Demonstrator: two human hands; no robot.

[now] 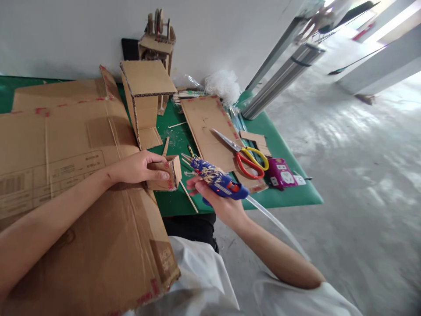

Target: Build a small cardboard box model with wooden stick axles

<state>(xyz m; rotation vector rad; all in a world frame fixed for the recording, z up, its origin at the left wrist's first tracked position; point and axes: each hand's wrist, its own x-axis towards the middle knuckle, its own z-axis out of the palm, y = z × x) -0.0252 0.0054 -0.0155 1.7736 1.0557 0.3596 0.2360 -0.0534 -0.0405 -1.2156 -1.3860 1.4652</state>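
My left hand grips a small open cardboard box at the table's front edge, thumb along its near side. My right hand is closed around a blue glue gun crusted with dried glue. The gun's nozzle points left at the small box, a short gap away. A clear glue stick trails from the back of the gun.
A large flattened cardboard sheet covers the left of the green table. Behind stand a tall cardboard frame and a cardboard model with wheels. Scissors lie on a cardboard piece; a purple power strip sits at right.
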